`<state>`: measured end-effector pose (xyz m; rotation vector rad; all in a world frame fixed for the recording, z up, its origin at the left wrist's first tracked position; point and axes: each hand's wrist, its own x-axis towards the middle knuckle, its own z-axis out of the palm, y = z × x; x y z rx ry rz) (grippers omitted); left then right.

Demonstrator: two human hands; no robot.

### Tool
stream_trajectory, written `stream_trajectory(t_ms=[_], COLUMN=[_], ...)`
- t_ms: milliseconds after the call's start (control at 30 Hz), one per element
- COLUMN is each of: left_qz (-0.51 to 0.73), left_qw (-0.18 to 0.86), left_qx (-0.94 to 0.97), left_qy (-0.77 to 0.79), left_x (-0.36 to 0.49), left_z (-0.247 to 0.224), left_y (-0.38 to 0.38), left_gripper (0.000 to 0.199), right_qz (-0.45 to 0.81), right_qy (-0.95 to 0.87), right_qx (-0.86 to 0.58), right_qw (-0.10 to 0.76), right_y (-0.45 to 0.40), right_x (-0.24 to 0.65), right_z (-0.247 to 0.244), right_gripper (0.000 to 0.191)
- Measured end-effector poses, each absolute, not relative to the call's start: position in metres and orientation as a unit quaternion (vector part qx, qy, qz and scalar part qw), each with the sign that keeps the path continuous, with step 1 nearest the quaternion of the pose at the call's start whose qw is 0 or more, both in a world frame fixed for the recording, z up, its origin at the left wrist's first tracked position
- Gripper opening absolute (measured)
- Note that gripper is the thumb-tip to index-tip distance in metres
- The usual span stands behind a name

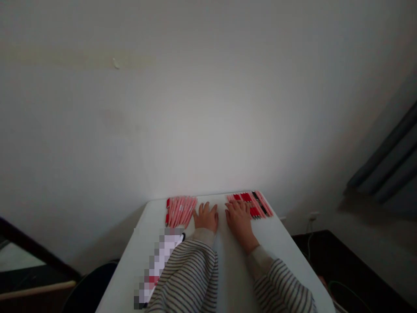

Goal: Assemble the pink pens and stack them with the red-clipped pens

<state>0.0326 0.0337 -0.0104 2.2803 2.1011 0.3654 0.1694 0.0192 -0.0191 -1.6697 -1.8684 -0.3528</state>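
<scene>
Both hands rest palm down on a white table (pixel 228 269). My left hand (pixel 206 217) has its fingers spread beside a fanned row of pink and red pens (pixel 180 211), and holds nothing. My right hand (pixel 239 219) also has its fingers apart; its fingertips lie at the left side of a second group of pink, red and black pens (pixel 257 204), partly covering some of them. Nothing shows gripped in it. Left of my left forearm lies a long pale item (pixel 163 256), blurred out, with a dark end.
A plain wall (pixel 208 108) stands right behind the table's far edge. Grey-blue curtain cloth (pixel 387 165) hangs at the right. A dark round-edged object (pixel 89 289) is at the table's lower left. A socket with a cable (pixel 313 216) is low on the right wall.
</scene>
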Motion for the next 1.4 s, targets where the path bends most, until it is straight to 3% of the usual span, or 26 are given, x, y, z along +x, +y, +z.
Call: stream_trajectory(t_ms=[567, 1000, 1400], left_qz=[0.114, 0.124, 0.121], left_qw=[0.022, 0.006, 0.037], left_qx=[0.683, 0.589, 0.571], left_qy=[0.721, 0.798, 0.811], left_x=[0.006, -0.062, -0.079], left_z=[0.001, 0.025, 0.022], left_y=[0.018, 0.005, -0.001], left_gripper=[0.040, 0.023, 0.047], right_qz=[-0.084, -0.057, -0.048], right_qy=[-0.749, -0.832, -0.846], right_qx=[-0.603, -0.490, -0.465], right_qw=[0.260, 0.253, 0.255], right_y=[0.021, 0.052, 0.056], right_x=[0.154, 0.093, 0.066], right_z=[-0.012, -0.005, -0.009], right_gripper=[0.029, 0.031, 0.026])
